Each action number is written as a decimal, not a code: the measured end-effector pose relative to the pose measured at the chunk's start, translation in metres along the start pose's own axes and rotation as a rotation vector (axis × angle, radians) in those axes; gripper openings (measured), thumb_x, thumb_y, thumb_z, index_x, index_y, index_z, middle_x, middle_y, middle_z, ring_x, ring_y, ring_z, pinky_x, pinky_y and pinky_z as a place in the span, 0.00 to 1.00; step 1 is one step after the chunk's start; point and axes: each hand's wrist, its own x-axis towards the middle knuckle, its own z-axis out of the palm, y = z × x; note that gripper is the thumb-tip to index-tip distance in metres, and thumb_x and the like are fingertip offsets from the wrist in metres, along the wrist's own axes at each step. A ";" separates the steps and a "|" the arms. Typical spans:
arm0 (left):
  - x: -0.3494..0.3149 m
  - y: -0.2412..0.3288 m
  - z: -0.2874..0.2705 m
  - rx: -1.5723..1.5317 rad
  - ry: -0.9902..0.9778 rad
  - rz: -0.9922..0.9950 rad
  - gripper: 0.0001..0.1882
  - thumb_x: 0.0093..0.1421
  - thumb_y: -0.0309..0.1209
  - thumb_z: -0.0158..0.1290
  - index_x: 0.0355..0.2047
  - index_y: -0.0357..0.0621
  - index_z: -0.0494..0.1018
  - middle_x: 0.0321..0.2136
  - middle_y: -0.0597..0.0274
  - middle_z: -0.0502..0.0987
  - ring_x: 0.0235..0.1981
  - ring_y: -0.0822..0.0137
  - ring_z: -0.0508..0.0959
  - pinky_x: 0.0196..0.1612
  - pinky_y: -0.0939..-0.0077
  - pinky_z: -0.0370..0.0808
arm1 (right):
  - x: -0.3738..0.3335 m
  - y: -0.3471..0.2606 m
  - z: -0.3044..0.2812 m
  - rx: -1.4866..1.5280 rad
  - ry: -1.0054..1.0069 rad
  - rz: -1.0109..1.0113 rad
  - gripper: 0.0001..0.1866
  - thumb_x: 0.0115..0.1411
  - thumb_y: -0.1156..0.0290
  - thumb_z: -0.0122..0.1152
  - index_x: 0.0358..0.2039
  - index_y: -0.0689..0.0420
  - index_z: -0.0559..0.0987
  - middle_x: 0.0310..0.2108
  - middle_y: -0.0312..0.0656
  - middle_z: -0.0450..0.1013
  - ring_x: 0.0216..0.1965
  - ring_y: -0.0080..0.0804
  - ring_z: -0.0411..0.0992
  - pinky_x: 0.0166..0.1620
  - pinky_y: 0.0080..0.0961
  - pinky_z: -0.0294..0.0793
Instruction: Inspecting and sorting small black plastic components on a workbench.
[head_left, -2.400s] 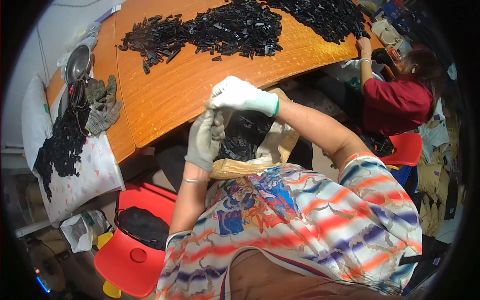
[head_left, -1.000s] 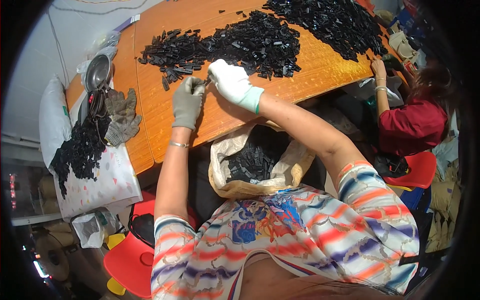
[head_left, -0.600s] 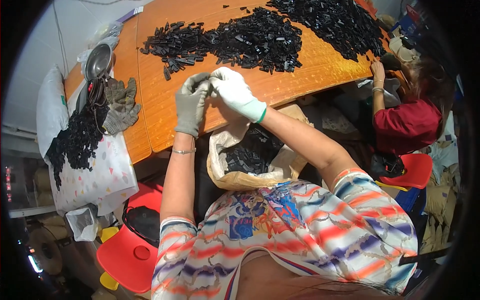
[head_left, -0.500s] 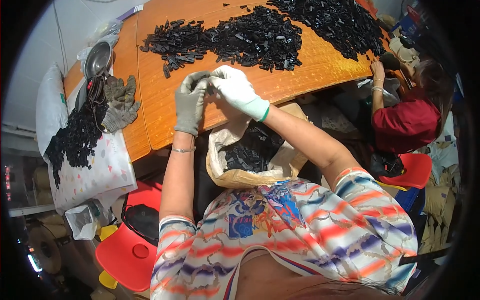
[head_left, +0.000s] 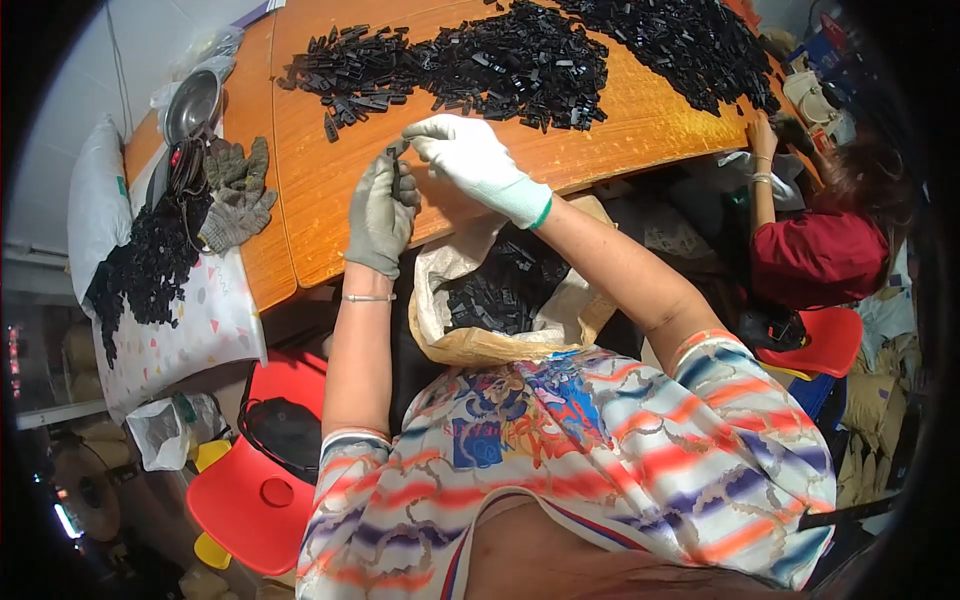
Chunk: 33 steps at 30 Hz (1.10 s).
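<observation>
- Left hand in grey knit glove (head_left: 380, 215) pinches a small black plastic part (head_left: 396, 165) above the orange wooden table (head_left: 320, 230) edge.
- Right hand in white glove (head_left: 470, 160) closes on the same part, probably pressing two pieces together; the detail is too small.
- Step: assembly mid-join.
- Next: likely needs aligned squeeze, then drop into the tan sack (head_left: 450, 330).

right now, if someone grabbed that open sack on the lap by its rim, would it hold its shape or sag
The sack would probably sag: its rim is already crumpled and folded over. With the black plastic parts piled inside, it likely feels bottom-heavy. Lifted by one side, it might tip and spill them.
</observation>
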 end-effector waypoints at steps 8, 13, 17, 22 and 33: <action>-0.008 -0.002 0.002 -0.007 -0.053 -0.035 0.08 0.66 0.27 0.45 0.44 0.40 0.68 0.29 0.64 0.70 0.26 0.76 0.69 0.29 0.84 0.70 | 0.000 0.000 0.001 -0.112 0.010 -0.079 0.14 0.58 0.68 0.55 0.43 0.60 0.78 0.39 0.42 0.78 0.41 0.27 0.76 0.45 0.22 0.73; -0.018 -0.002 0.013 0.147 0.022 -0.040 0.09 0.66 0.30 0.45 0.46 0.46 0.68 0.26 0.69 0.70 0.18 0.80 0.66 0.20 0.90 0.64 | -0.004 -0.003 0.003 -0.149 0.043 -0.085 0.14 0.58 0.67 0.56 0.43 0.60 0.78 0.38 0.42 0.78 0.41 0.28 0.76 0.45 0.23 0.73; -0.019 -0.004 0.013 0.160 -0.067 -0.019 0.10 0.67 0.33 0.44 0.47 0.49 0.68 0.23 0.72 0.68 0.14 0.83 0.60 0.14 0.92 0.56 | -0.008 -0.004 0.005 -0.006 0.032 -0.021 0.13 0.56 0.66 0.55 0.39 0.59 0.79 0.37 0.47 0.76 0.41 0.39 0.75 0.44 0.29 0.73; -0.019 -0.005 0.012 0.163 -0.076 -0.001 0.11 0.67 0.33 0.43 0.48 0.48 0.67 0.22 0.73 0.65 0.14 0.84 0.58 0.14 0.92 0.54 | -0.008 -0.002 0.004 -0.247 0.051 -0.151 0.13 0.58 0.67 0.56 0.42 0.57 0.79 0.38 0.45 0.77 0.40 0.35 0.76 0.45 0.26 0.73; -0.022 -0.016 0.020 0.383 0.083 0.123 0.10 0.66 0.34 0.45 0.40 0.41 0.69 0.18 0.73 0.62 0.13 0.84 0.56 0.13 0.88 0.52 | -0.004 -0.004 0.006 -0.806 -0.069 -0.329 0.08 0.55 0.67 0.54 0.33 0.56 0.72 0.26 0.49 0.74 0.30 0.49 0.75 0.33 0.42 0.73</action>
